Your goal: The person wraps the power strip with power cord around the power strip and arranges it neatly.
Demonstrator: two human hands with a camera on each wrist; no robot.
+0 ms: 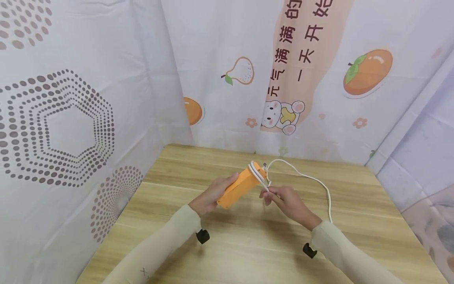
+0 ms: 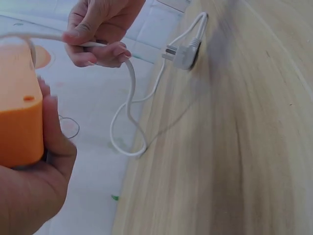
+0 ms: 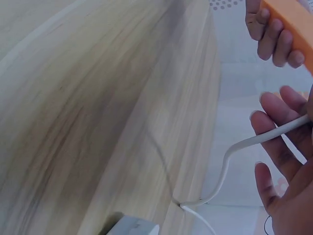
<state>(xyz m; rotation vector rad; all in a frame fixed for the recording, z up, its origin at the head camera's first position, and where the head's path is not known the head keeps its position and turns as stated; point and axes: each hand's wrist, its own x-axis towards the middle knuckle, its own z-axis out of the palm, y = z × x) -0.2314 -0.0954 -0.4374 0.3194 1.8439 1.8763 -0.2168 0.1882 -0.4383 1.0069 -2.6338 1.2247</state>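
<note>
Wooden table [image 1: 234, 256] below inward-angled forearms [image 1: 156, 244]; left hand [image 1: 212, 195] grips tilted orange block [image 1: 239, 188], right hand [image 1: 288, 202] pinches white cord [image 3: 244, 142].

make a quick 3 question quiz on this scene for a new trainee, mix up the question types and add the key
1. Multiple choice: what grips the orange block?
a) the person's left
b) the person's right
c) neither

2. True or false: one of the hands is holding the plug.

3. Fill in the blank: the right hand pinches the white ____.

Key:
1. a, the left hand has its fingers round it.
2. False, the plug lies on the table.
3. cord
</note>
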